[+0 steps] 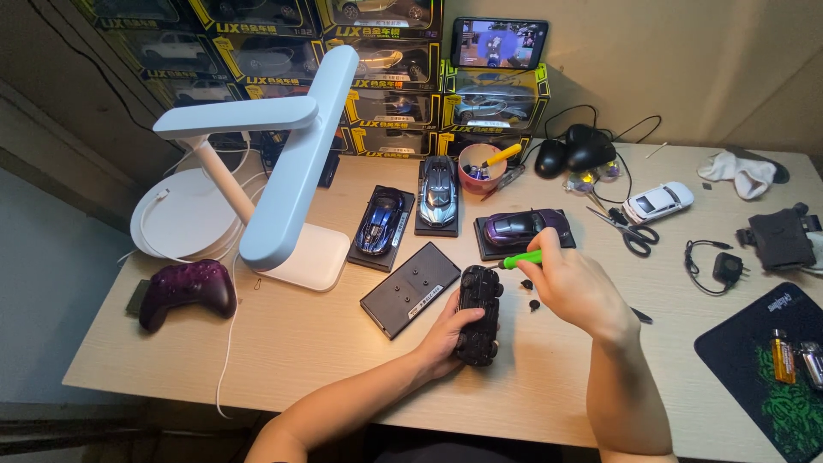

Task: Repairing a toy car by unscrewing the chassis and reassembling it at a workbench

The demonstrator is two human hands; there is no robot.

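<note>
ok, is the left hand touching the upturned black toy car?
Touching. The head view shows the left hand wrapped around the black toy car, fingers against its side, holding it off the table.

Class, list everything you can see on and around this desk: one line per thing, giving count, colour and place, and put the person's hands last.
Upturned toy car: one, black, desk centre, in left hand.
Screwdriver: one, green handle, in right hand.
Empty display base: one, black, left of that car.
Cars on bases: three; blue, silver-blue, purple; behind it.
White car: one, right rear.
Scissors: one, black handles, beside it.
Cup: one, pink, holding tools.
Desk lamp: one, white, left.
Game controller: one, dark purple, left edge.
Boxed cars: a stack, yellow-black, rear wall.
Phone: one, lit, atop boxes.
Mouse mat: one, black-green, right corner.
Left hand: holds car.
Right hand: holds screwdriver.
</note>
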